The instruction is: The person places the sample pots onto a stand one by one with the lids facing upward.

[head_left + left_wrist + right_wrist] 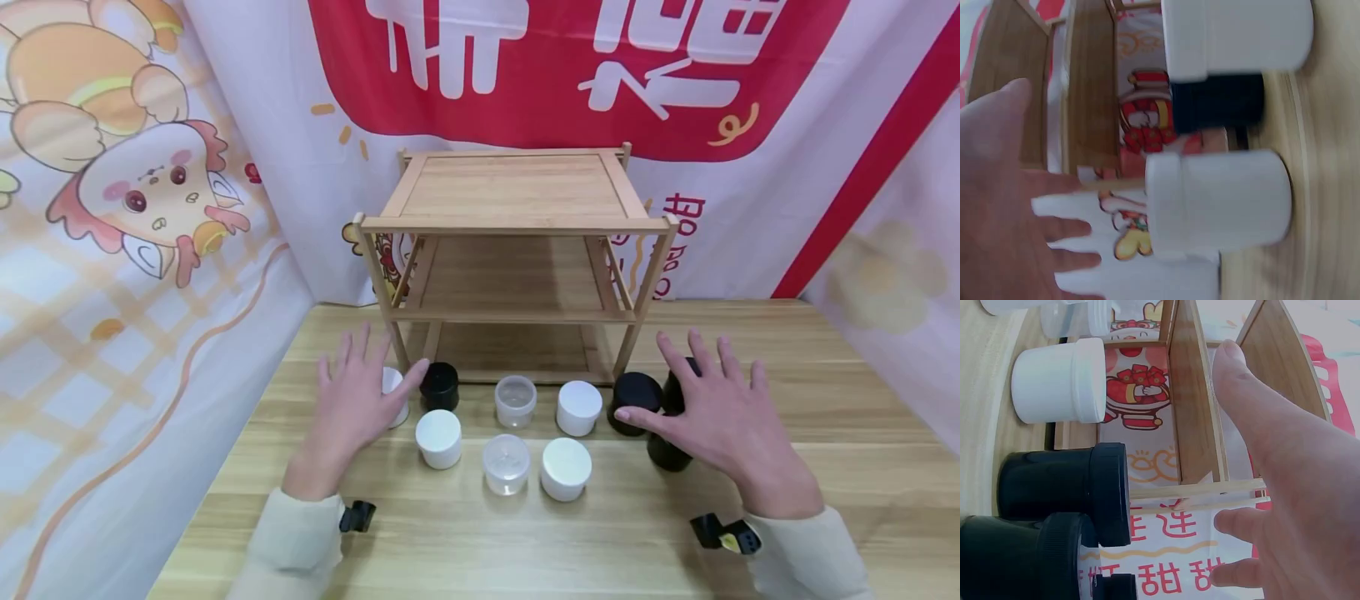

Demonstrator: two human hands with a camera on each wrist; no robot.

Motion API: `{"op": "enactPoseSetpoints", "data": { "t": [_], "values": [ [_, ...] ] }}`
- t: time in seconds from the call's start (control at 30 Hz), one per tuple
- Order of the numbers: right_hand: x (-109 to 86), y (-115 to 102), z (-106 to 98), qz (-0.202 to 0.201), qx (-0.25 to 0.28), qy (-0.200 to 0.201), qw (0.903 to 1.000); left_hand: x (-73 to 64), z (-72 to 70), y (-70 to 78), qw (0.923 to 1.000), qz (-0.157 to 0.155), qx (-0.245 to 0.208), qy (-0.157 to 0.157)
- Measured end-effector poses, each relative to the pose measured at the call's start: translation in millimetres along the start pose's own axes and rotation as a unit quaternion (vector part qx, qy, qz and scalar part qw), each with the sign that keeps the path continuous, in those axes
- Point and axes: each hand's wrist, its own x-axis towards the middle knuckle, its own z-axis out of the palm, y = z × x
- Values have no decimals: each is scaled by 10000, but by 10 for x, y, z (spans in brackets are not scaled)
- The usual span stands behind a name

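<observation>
Both my left hand [352,408] and right hand [720,417] hover spread, holding nothing; these small plastic jars [439,438] look light and slick, so I'd grip around the lid.

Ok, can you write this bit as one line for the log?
left hand open above small white plastic jar | right hand open above round black plastic jars | wooden shelf rack behind

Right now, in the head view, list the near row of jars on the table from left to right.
White jar → clear jar → second white jar → black jar, partly under the right hand.
</observation>
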Motion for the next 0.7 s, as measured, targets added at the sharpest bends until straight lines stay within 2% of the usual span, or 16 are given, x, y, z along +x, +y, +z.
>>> {"op": "enactPoseSetpoints", "data": {
  "t": [0.17,0.3,0.37,0.5,0.6,0.7],
  "values": [
    [-10,22,24,5,66,-64,10000,55,-52,-170,9983,195,-458,307],
    [-16,40,44,10,123,-112,9999,115,-67,-307,9938,268,-1034,310],
    [-16,48,53,18,136,-129,9998,169,-55,-398,9871,305,-1549,247],
    [-19,62,74,17,144,-165,9998,262,6,-598,9651,327,-2597,106],
    [-21,73,91,35,165,-163,9997,317,62,-706,9546,251,-2969,54],
    [-21,84,104,61,197,-185,9996,370,106,-736,9436,44,-3311,-53]
  ]
}}
